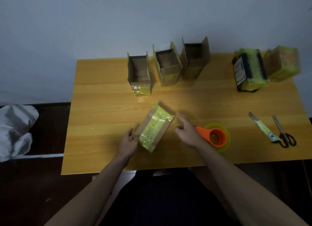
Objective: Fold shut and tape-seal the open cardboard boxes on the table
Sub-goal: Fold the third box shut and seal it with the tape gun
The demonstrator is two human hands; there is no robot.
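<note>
A closed cardboard box [156, 127], banded with yellow-green tape, is seen lying skewed on the wooden table [101, 141] between the two hands. Its near-left corner is touched by the loosely curled fingers of the left hand [129, 139]; whether it is pinched cannot be told. The right hand [187, 131] is held just right of the box, its blurred fingers loosely bent. Just beyond its wrist lies an orange tape dispenser [215, 137]. Beyond the fingertips, three open boxes [166, 65] stand in a row.
</note>
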